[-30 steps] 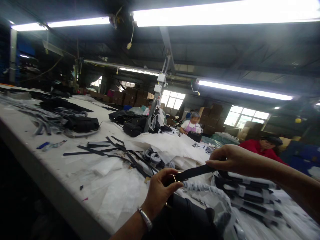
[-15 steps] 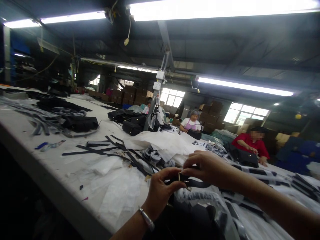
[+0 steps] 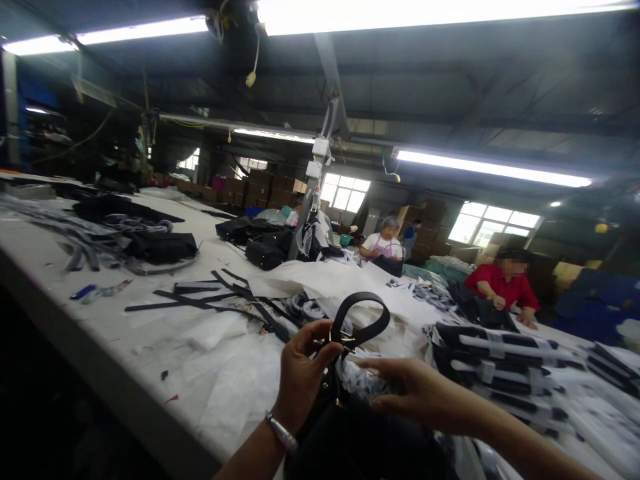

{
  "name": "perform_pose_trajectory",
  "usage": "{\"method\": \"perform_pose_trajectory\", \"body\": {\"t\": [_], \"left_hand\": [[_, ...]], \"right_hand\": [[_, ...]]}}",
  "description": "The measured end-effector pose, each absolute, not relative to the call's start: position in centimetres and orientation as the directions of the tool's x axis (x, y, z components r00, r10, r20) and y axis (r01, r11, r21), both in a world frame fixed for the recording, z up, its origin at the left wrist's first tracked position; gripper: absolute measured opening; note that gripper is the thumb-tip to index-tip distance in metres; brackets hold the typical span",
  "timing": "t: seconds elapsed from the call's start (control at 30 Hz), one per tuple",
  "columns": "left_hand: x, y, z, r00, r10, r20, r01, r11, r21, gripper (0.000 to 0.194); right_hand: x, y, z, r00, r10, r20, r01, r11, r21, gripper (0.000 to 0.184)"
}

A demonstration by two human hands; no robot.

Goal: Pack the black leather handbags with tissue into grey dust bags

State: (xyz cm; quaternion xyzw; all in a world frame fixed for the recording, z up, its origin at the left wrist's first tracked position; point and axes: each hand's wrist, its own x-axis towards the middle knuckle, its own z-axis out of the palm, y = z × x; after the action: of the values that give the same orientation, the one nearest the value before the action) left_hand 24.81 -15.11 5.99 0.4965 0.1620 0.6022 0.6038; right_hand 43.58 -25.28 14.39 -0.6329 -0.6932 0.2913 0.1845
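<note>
My left hand [image 3: 303, 367], with a silver bracelet at the wrist, pinches a black strap [image 3: 381, 323] between thumb and fingers. The strap stands up in a loop above the fingertips. At its base, against the thumb, is a gold-coloured buckle [image 3: 345, 341]. Below lies a black bag [image 3: 370, 433] with small gold fittings, partly hidden by my hands and dark against the shadow. To the right of the buckle, my right hand [image 3: 425, 393] is open, fingers and thumb apart, with crumpled clear wrapping [image 3: 363, 379] behind its fingertips.
On the white table [image 3: 100, 333] lie loose black strips [image 3: 190, 301], white sheets [image 3: 320, 283] and black bags [image 3: 270, 248]. Wrapped straps [image 3: 500, 350] cover the right side. Two co-workers, in a pink apron [image 3: 385, 248] and a red top [image 3: 505, 290], handle bags across the table.
The strap now rises in a loop above my left hand. My right hand has let go of it and moved down, with its fingers spread.
</note>
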Motion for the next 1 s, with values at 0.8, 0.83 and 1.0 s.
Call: {"method": "perform_pose_trajectory", "body": {"t": [0.8, 0.83, 1.0], "left_hand": [[15.3, -7.8, -1.7, 0.685, 0.724, 0.076, 0.248, -0.331, 0.91, 0.025], [15.3, -8.0, -1.1, 0.694, 0.715, 0.084, 0.235, -0.336, 0.912, 0.028], [16.4, -9.3, 2.6, 0.747, 0.642, 0.175, 0.097, -0.366, 0.925, 0.042]], "right_hand": [[50.2, -31.2, 15.4, 0.528, 0.843, 0.102, 0.289, -0.066, -0.955, 0.052], [50.4, -31.3, 15.6, 0.514, 0.851, 0.107, 0.378, -0.113, -0.919, 0.055], [47.8, -31.1, 17.9, 0.332, 0.716, 0.614, 0.939, -0.191, -0.286, 0.046]]}}
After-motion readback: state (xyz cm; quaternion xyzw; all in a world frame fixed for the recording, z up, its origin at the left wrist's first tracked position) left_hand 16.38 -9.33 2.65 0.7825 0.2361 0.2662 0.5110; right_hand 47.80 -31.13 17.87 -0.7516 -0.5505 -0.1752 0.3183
